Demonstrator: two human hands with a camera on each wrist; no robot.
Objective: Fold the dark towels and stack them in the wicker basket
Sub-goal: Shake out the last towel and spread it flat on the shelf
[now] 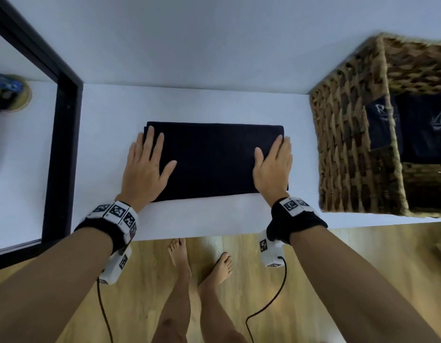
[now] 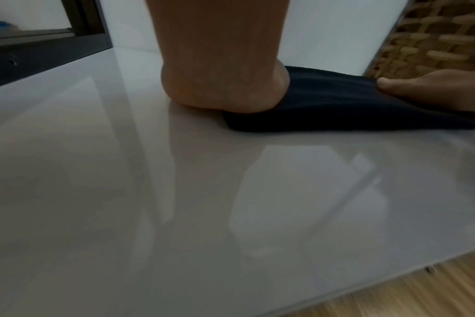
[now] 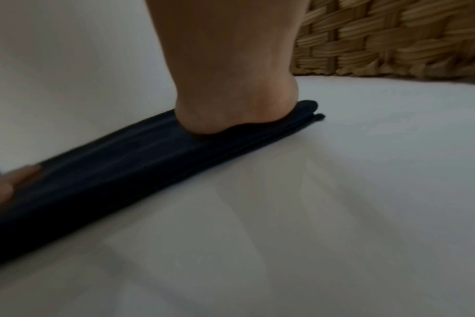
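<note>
A dark navy towel lies folded into a flat rectangle on the white table. My left hand presses flat on its left end with straight, spread fingers. My right hand lies flat on its right end in the same way. In the left wrist view the heel of the left hand sits on the towel. The right wrist view has the right palm pressing the layered towel. The wicker basket stands at the right, and a folded dark towel with a pale logo lies inside.
A black frame runs along the table's left side, with a small blue object beyond it. The table's front edge lies just behind my wrists. Wooden floor and bare feet show below. A white wall rises behind the table.
</note>
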